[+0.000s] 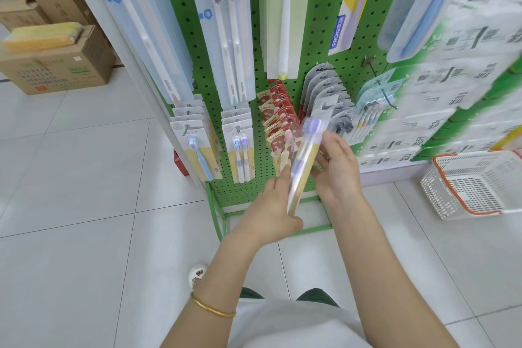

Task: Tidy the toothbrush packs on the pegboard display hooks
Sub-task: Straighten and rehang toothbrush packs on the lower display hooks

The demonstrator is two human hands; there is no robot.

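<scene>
- Though blurred, reads as one purple-brush pack (pixel 303 161), tilted before pegboard (pixel 324 22) lower row, overlapping red packs (pixel 278 118).
- Gripped at bottom end by left hand (pixel 271 206).
- Pinched higher up by right hand (pixel 336 167), fingers behind card.
- Basket (pixel 474 183) on floor, right.

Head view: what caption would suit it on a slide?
Left hand and right hand hold a toothbrush pack in front of the green pegboard.
</scene>
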